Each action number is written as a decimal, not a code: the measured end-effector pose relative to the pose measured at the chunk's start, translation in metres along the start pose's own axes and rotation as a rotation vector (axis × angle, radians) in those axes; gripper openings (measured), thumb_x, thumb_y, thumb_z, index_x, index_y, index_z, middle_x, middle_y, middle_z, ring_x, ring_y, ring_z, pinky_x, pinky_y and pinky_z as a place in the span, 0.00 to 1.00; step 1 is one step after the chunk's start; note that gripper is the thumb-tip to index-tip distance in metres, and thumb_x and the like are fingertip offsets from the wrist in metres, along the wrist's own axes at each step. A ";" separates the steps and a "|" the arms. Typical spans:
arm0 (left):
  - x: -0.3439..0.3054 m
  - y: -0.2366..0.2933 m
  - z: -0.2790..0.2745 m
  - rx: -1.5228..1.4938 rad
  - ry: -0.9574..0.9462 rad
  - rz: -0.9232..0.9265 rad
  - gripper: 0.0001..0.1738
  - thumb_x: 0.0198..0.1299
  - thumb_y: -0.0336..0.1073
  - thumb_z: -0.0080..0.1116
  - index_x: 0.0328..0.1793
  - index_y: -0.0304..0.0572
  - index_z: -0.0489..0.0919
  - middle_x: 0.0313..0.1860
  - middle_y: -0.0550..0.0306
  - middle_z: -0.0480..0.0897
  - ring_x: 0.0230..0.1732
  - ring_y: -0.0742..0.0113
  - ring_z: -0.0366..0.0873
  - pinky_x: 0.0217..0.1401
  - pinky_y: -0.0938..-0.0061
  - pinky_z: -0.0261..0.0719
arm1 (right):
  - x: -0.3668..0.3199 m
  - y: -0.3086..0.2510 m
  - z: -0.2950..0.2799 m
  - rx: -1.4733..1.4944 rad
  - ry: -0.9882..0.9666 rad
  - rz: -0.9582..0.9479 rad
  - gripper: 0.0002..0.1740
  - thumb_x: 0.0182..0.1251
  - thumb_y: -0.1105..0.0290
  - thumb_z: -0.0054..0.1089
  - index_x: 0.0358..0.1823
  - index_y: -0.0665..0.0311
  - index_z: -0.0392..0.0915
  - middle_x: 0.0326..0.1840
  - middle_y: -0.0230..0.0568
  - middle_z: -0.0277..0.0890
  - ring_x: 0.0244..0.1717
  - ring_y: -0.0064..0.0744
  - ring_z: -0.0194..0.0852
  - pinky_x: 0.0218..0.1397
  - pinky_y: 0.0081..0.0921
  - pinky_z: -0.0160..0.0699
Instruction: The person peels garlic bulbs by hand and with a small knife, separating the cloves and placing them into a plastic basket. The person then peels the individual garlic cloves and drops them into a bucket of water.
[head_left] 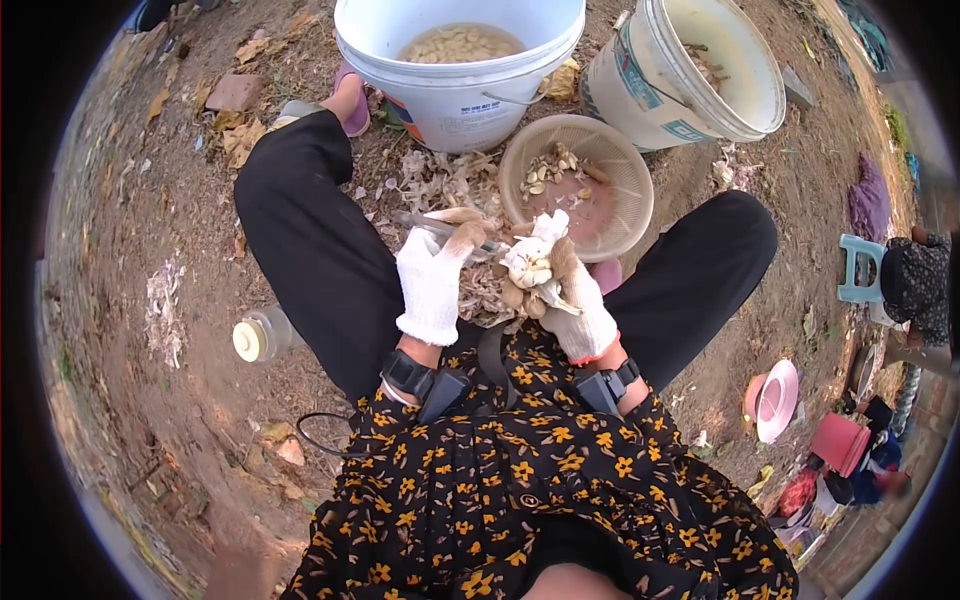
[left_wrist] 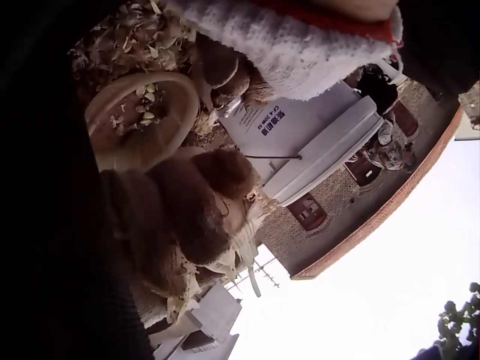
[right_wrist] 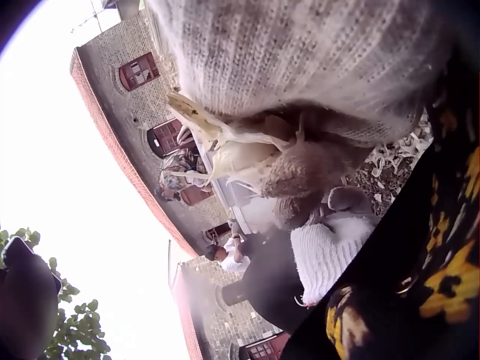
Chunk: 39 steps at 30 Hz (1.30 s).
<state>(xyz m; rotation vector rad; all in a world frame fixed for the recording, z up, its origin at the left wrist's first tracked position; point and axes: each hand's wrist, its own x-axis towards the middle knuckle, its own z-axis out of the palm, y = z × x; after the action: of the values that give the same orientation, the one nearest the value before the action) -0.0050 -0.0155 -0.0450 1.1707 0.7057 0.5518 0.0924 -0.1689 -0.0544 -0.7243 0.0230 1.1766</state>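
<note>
In the head view my gloved left hand (head_left: 435, 275) grips a narrow grey knife (head_left: 422, 223), with its tip pointing toward the garlic. Facing it, my gloved right hand (head_left: 582, 310) holds a head of garlic (head_left: 530, 264), with white papery skin peeling from its cloves. Both gloves are white with brown-coated fingers. In the right wrist view, pale garlic skin (right_wrist: 240, 156) sticks out below the right glove (right_wrist: 300, 56). Just beyond the hands stands a round beige basket (head_left: 640, 195) with some cloves (head_left: 548, 172) and bits of stalk in it.
A white bucket (head_left: 470, 105) with peeled cloves in liquid stands ahead. Right of it leans another bucket (head_left: 640, 85). Garlic skins (head_left: 440, 180) cover the ground between the legs. A jar (head_left: 262, 335) lies at left. To the right are a blue stool (head_left: 860, 268) and a pink hat (head_left: 776, 400).
</note>
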 end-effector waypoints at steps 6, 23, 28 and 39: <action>-0.012 0.021 0.011 0.107 -0.201 0.139 0.15 0.60 0.20 0.65 0.54 0.27 0.80 0.47 0.49 0.87 0.47 0.68 0.84 0.53 0.73 0.82 | 0.002 0.001 0.007 -0.133 0.150 -0.052 0.29 0.83 0.48 0.39 0.69 0.63 0.65 0.47 0.40 0.80 0.26 0.26 0.81 0.19 0.15 0.76; -0.004 0.014 0.012 0.531 -0.254 0.668 0.11 0.53 0.26 0.71 0.43 0.36 0.86 0.38 0.53 0.88 0.39 0.63 0.86 0.42 0.72 0.81 | -0.002 -0.002 0.011 -0.141 0.187 0.131 0.23 0.82 0.48 0.41 0.57 0.60 0.72 0.33 0.29 0.78 0.23 0.16 0.73 0.19 0.12 0.67; -0.008 0.009 0.017 -0.032 -0.027 -0.008 0.10 0.65 0.29 0.58 0.49 0.29 0.82 0.40 0.53 0.86 0.38 0.72 0.82 0.40 0.79 0.79 | -0.007 0.006 0.005 -0.026 0.077 0.101 0.21 0.84 0.53 0.40 0.63 0.61 0.70 0.46 0.33 0.79 0.38 0.21 0.78 0.35 0.19 0.79; 0.011 -0.032 -0.018 0.330 0.107 -0.064 0.11 0.65 0.32 0.60 0.49 0.30 0.81 0.39 0.56 0.86 0.35 0.75 0.80 0.38 0.81 0.79 | -0.002 0.003 -0.022 0.101 -0.284 0.244 0.29 0.84 0.50 0.36 0.73 0.64 0.62 0.56 0.49 0.79 0.39 0.36 0.84 0.32 0.21 0.81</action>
<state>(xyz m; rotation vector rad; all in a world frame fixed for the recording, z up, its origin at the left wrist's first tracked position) -0.0100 -0.0059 -0.0815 1.4263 0.9486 0.4574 0.0970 -0.1817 -0.0723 -0.4689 -0.0685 1.4930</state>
